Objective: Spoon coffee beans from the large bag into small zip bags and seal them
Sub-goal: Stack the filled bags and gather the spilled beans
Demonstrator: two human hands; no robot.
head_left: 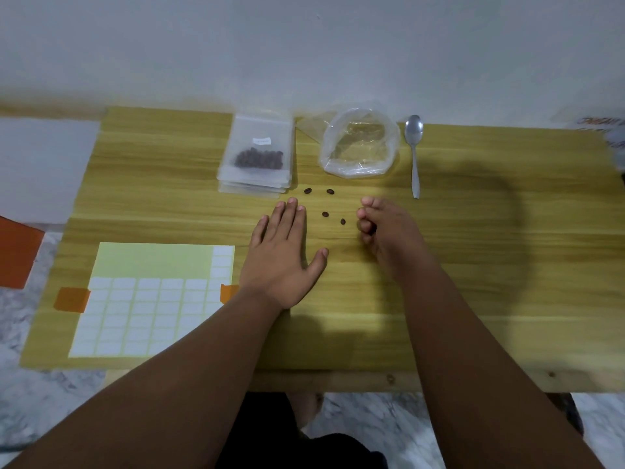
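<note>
While the left hand (pixel 282 262) is laid flat on the wooden table (pixel 473 265), palm down, its fingers (pixel 291 218) are held straight and slightly apart, with the thumb spread to the side. The right hand (pixel 382 231) is rested just beside it, its fingers (pixel 365 228) curled in towards the palm; whether anything is pinched inside them cannot be told.

Four loose coffee beans (pixel 325 214) are scattered on the wood between and just beyond the two hands. Behind the left hand, a stack of small zip bags (pixel 257 157) is laid flat; in the top bag a cluster of beans and a white label are seen. To the right of the stack, the large bag (pixel 358 147), clear and crumpled, is set open. A metal spoon (pixel 414 154) is laid just right of it, bowl towards the wall. At the near left, a sheet of white labels (pixel 152 299) is fixed down with orange tape (pixel 71 299).
</note>
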